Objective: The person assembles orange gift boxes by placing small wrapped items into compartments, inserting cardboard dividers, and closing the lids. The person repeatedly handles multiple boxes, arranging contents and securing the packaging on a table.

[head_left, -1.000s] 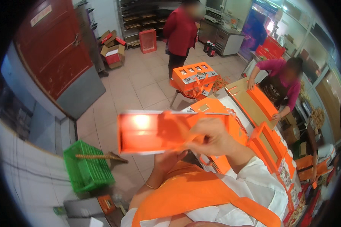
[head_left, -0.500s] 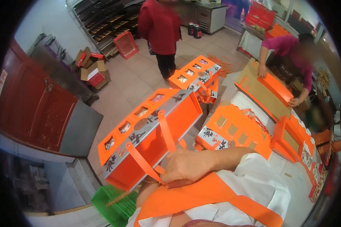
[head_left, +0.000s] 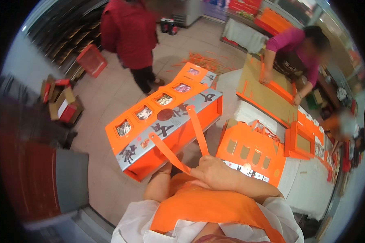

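A long orange gift box (head_left: pixel 166 125) with a grey patterned band and several small windows hangs tilted in front of my chest, over the floor. My right hand (head_left: pixel 215 173) is closed on the two ends of its orange ribbon handle (head_left: pixel 198 130). My left hand (head_left: pixel 164 170) reaches under the box's near edge, where a bracelet shows at the wrist; its fingers are hidden beneath the box, which rests on them.
To the right, an orange box sleeve with cut-out windows (head_left: pixel 251 156) lies on a white table (head_left: pixel 312 182). A person in pink (head_left: pixel 296 44) leans over a cardboard sheet (head_left: pixel 263 91). A person in red (head_left: pixel 129 32) stands on the tiled floor near a red crate (head_left: pixel 91 60) and cartons (head_left: pixel 63 105).
The box showed its open inside a second ago. It has since turned windowed face up, and my right hand now holds the ribbon handle close to my chest.
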A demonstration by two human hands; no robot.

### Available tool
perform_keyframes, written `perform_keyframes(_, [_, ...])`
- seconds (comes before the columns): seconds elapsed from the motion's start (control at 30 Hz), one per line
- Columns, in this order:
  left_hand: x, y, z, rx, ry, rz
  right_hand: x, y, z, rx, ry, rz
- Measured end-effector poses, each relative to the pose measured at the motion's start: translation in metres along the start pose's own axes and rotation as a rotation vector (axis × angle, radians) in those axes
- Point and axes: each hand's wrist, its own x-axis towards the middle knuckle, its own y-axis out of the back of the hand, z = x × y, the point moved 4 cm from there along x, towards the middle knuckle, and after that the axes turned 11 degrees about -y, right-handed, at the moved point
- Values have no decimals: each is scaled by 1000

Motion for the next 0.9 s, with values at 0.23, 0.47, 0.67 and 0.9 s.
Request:
perform_keyframes(0.23, [156, -34, -36, -33, 141, 158, 99, 43, 80, -24, -221, 138])
perform_keyframes(0.47, [257, -55, -79, -63, 171, 292, 176, 54, 167, -126, -312, 124])
perform_keyframes(0.67, [213, -29, -82, -99, 266, 425, 168, 11, 168, -169, -405, 69])
perform_keyframes(0.9, [110, -55, -55, 437, 995, 329, 170, 4, 213, -158, -689, 123])
